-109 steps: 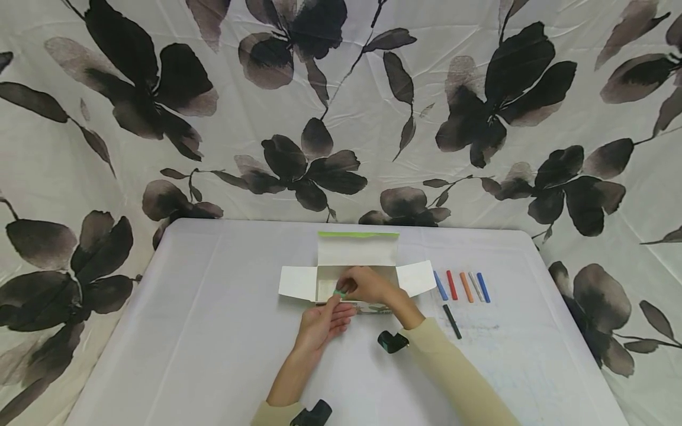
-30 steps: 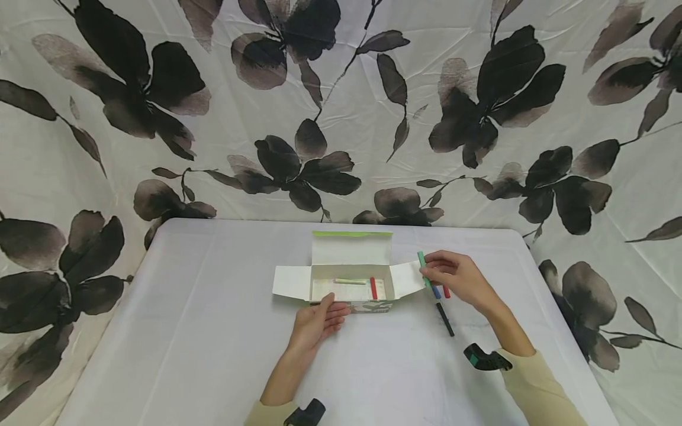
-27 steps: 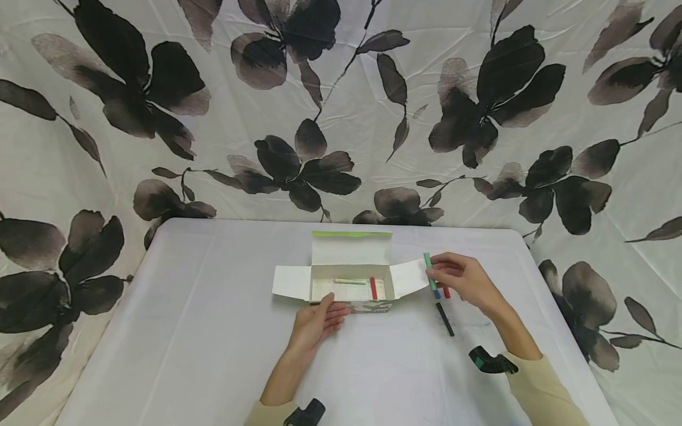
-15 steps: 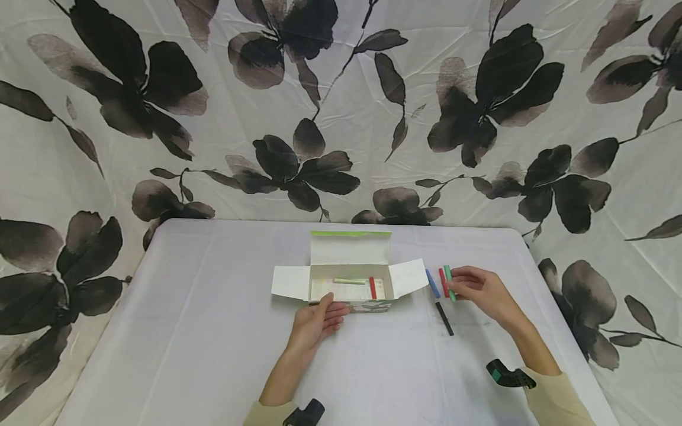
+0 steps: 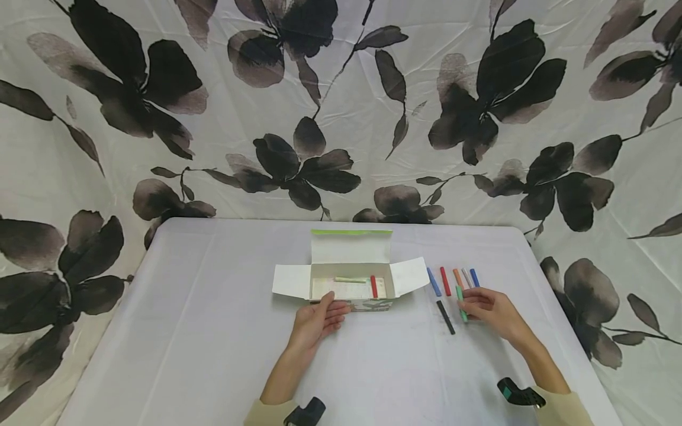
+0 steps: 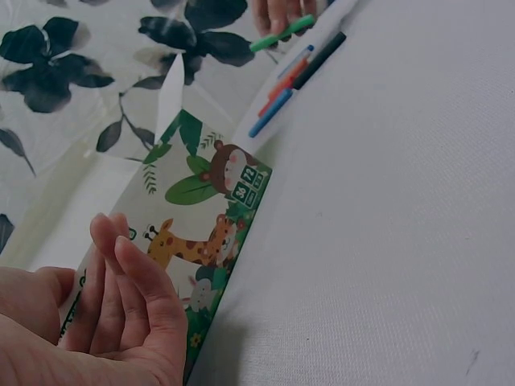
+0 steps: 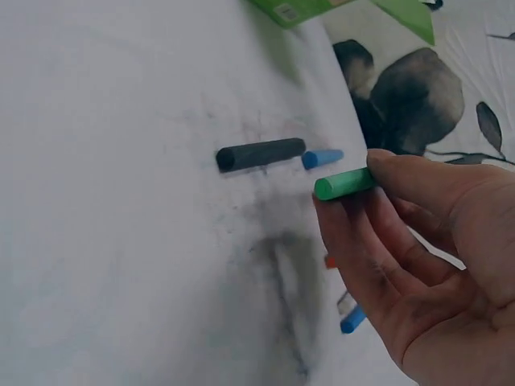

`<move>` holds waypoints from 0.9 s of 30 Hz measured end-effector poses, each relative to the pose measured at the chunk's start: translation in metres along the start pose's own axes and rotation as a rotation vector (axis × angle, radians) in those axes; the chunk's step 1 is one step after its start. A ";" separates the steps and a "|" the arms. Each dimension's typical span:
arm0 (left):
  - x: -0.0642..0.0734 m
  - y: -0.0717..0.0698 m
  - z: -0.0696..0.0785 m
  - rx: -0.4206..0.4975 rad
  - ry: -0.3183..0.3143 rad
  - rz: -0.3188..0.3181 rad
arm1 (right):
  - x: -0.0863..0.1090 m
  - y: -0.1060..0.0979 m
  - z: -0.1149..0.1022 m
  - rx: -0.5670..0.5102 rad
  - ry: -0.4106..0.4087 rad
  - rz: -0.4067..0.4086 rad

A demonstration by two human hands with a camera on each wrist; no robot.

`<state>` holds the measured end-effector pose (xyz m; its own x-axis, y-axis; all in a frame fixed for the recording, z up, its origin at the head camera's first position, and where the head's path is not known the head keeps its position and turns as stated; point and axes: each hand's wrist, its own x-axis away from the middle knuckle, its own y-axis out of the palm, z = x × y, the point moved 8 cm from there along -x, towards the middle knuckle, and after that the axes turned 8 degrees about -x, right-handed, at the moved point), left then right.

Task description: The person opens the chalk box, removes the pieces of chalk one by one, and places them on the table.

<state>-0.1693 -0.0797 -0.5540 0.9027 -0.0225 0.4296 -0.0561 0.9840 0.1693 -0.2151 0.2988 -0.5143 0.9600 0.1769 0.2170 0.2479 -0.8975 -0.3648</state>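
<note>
My right hand (image 5: 487, 309) pinches a green crayon (image 5: 460, 303) between thumb and fingers, over the table right of the box and nearer me than the crayon row. In the right wrist view the green crayon (image 7: 344, 185) points out past the fingertips, near a black crayon (image 7: 261, 154). My left hand (image 5: 317, 322) holds the front wall of an open cardboard box (image 5: 371, 305), thumb over the rim and fingers along the outside. Inside lie a yellow-green crayon (image 5: 350, 280) and a red crayon (image 5: 374, 287). Animals decorate the box front (image 6: 189, 241) in the left wrist view.
Right of the box, a blue crayon (image 5: 434, 283), a red one (image 5: 445, 281), an orange one (image 5: 458, 278), a grey one (image 5: 467, 277) and another blue one (image 5: 474, 277) form a row. The box's side flaps (image 5: 409, 276) spread outward. Smudges mark the white table (image 5: 213, 331).
Earlier my right hand was in the box with the green crayon. It has since carried it out past the right flap, then rightward and toward me. My left hand stays on the box.
</note>
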 end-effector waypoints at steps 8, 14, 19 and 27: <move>0.002 -0.001 0.001 -0.006 0.014 0.000 | 0.008 0.007 0.016 0.094 0.006 0.008; 0.002 -0.001 0.001 -0.009 0.013 -0.004 | 0.009 0.008 0.016 0.158 -0.073 0.031; 0.000 0.000 0.000 -0.003 0.009 0.001 | 0.009 0.010 0.010 0.236 -0.141 0.068; 0.000 -0.001 0.000 0.002 0.009 0.007 | 0.007 0.009 -0.005 0.305 -0.170 0.129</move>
<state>-0.1688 -0.0806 -0.5539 0.9061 -0.0135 0.4229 -0.0637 0.9837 0.1680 -0.2065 0.2897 -0.5111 0.9874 0.1582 0.0076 0.1266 -0.7594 -0.6382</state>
